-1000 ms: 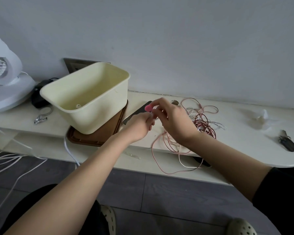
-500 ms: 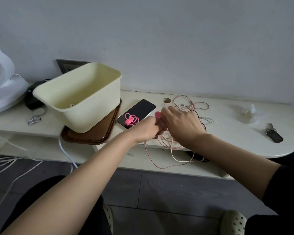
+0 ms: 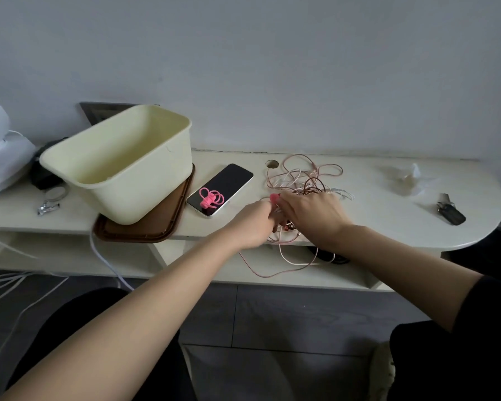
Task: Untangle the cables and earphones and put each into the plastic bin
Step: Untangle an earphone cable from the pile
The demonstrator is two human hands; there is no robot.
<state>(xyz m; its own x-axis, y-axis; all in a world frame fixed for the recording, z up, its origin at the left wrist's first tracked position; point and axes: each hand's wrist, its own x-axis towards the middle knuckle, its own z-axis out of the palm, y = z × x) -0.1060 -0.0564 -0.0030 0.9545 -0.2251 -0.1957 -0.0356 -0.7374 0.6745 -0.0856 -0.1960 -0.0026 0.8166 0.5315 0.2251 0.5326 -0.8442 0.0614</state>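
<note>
Tangle of cables (image 3: pixel 304 180) on the table (image 3: pixel 373 224), right of the plastic bin (image 3: pixel 122 163), with loops hanging over the front edge. Left grip (image 3: pixel 252 224) curls round strands; right grip (image 3: pixel 310 215) covers the knot (its hold cannot be told). Risk — a hard pull tightens the knot, or sweeps the nearby phone (image 3: pixel 220 189) off.

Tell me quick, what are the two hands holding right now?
Left hand: closed, gripping strands of the cable tangle.
Right hand: closed, pinching a pink piece at the tangle.
</note>
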